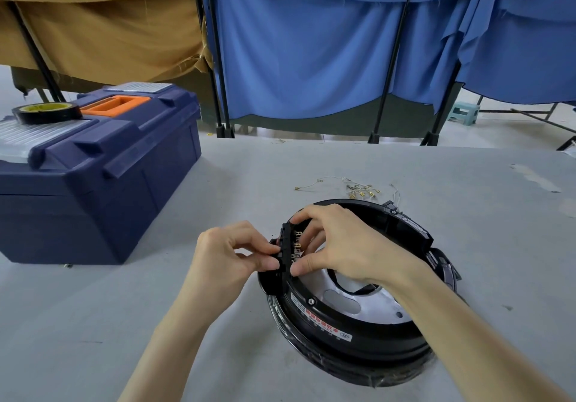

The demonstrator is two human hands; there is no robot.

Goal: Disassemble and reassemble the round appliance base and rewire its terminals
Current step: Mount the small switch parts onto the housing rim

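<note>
At the far left of the grey table [124, 323] stands a dark blue toolbox [103, 180] with an orange handle, and a roll of black tape [46, 114] lies on its lid. Right of it, the left hand [230, 255] pinches with curled fingers the outer side of a black terminal block [288, 252]. This block stands upright at the left rim of the round appliance base [352, 342] and carries small brass tabs. The right hand [339, 242] grasps the same block from the inner side, thumb low and fingers on the top. The base lies flat on the table, right of centre, open side up. Just behind it lie loose wires [358, 188] with brass ends. A blue curtain [311, 58] hangs behind the table.
</note>
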